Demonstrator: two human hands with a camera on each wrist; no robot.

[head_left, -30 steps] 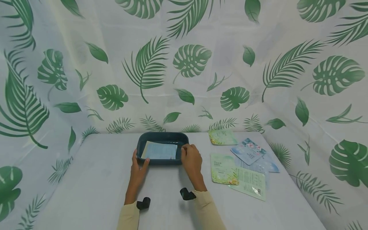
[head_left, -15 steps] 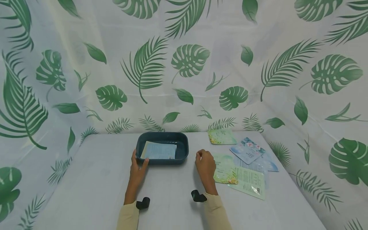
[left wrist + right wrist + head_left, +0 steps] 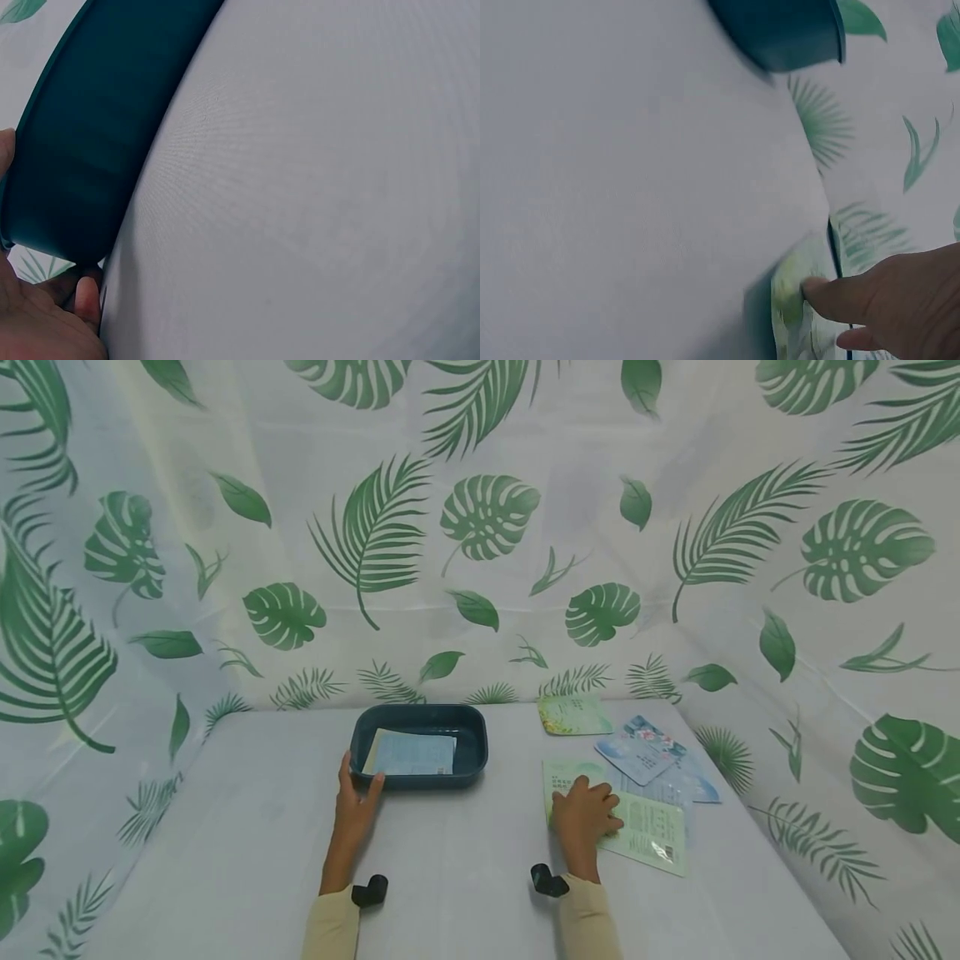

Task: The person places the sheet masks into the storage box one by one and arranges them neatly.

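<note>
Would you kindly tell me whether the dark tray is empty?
Not empty: a pale blue packet lies inside the tray, towards the left.

Around the back and both sides, white fabric backdrop [image 3: 558, 510] printed with green monstera leaves [image 3: 490, 517], palm fronds [image 3: 372, 531] and single smooth leaves [image 3: 243, 500]; below, plain white tabletop [image 3: 450, 852].

The print on the packets [image 3: 652, 833] is too small to read.

Dim, even light, soft shadows, and slight blur in both wrist views.
</note>
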